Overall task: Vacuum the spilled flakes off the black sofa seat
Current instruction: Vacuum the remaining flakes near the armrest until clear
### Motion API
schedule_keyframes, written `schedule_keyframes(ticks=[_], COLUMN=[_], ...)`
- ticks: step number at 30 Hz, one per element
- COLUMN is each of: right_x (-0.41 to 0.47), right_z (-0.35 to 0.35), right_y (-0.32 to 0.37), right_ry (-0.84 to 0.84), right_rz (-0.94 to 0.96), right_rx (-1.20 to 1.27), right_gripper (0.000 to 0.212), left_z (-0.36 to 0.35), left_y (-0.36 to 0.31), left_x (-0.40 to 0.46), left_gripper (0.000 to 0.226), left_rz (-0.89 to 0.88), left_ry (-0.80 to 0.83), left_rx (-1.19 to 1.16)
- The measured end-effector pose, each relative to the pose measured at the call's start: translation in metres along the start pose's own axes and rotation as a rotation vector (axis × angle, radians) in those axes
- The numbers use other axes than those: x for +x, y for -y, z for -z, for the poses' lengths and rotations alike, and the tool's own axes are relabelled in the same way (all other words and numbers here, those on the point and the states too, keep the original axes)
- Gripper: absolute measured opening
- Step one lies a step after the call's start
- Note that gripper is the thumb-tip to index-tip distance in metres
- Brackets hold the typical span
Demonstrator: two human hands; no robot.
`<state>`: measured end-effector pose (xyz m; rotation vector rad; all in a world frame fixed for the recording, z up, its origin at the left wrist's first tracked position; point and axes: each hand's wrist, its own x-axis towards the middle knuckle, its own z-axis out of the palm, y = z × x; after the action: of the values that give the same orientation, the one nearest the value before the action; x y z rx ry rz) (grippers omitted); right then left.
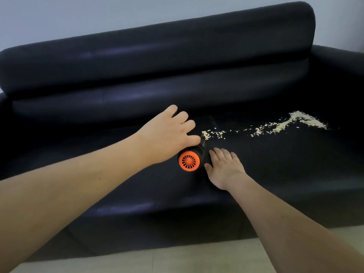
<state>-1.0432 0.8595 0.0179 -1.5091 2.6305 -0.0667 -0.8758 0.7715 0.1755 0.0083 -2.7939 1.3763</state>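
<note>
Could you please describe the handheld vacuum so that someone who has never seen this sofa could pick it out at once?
Start at the black sofa seat and follow the trail of pale flakes to its left end. There, between the left hand and right hand, lies the handheld vacuum. Its round orange vented end cap is the only bright colour there.

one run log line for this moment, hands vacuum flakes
left hand: on vacuum body | right hand: beside vacuum, fingers straight | flakes: trail on sofa seat, right of nozzle

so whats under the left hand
The left hand covers the black vacuum; only its orange end and nozzle side show. Whether fingers grip it is hidden.
</note>
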Motion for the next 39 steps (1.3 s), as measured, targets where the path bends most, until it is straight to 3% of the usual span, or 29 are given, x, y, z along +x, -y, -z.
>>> schedule_keyframes(ticks=[7, 19, 39], right_x=[0.005, 0.003, 0.008], right_z=[0.012, 0.007, 0.009], right_y=[-0.019, -0.022, -0.021], right_ry=[0.254, 0.276, 0.32], right_rz=[-0.074, -0.024, -0.031], right_rx=[0.043, 0.026, -0.011], right_gripper=[0.08, 0.079, 0.078], left_z=[0.019, 0.032, -0.006], left_y=[0.023, 0.014, 0.002], left_x=[0.015, 0.024, 0.031], left_gripper=[0.043, 0.046, 0.043], left_rz=[0.015, 0.246, 0.529], left_ry=[0.124, 0.17, 0.116], left_rx=[-0.112, -0.272, -0.518])
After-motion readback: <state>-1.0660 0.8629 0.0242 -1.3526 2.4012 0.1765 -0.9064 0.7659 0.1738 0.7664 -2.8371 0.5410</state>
